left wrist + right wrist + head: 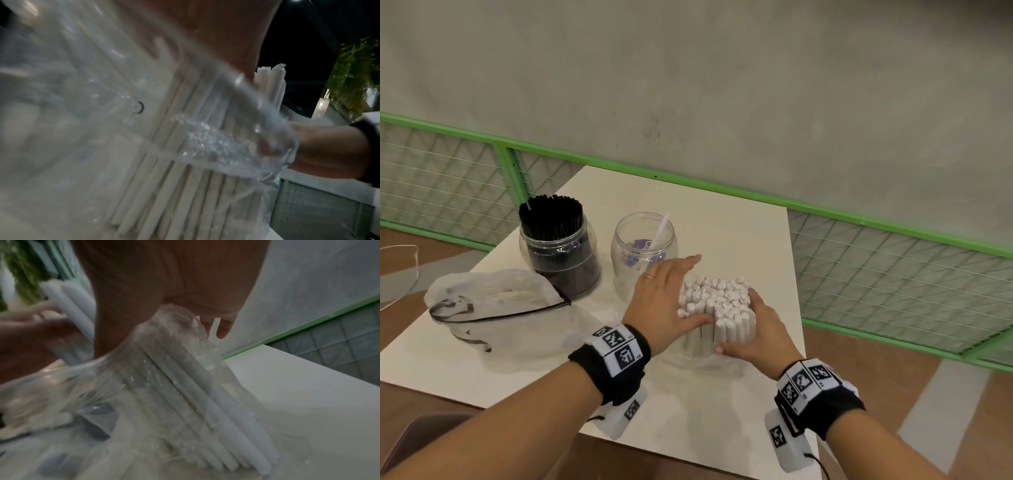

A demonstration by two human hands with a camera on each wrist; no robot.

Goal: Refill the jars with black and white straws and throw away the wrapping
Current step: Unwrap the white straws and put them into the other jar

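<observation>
A bundle of white straws (pixel 717 306) stands upright on the white table (pixel 739 226). Its clear plastic wrapping (pixel 705 359) is pushed down around the base. My left hand (pixel 669 296) holds the bundle's left side, fingers along the far side and thumb across the front. On the right side, my right hand (pixel 756 329) grips the bundle. Both wrist views show the straws (pixel 185 162) (pixel 205 394) through crinkled wrapping (pixel 216 146) (pixel 61 386). Behind stands a clear jar (pixel 643 253) with one white straw (pixel 659 233), and a jar packed with black straws (pixel 560 250).
A crumpled clear bag (pixel 493 301) with dark drawstrings lies at the table's left. A green-framed mesh railing (pixel 893 267) runs behind and to the right of the table. The table's right edge (pixel 796 291) is close to the bundle.
</observation>
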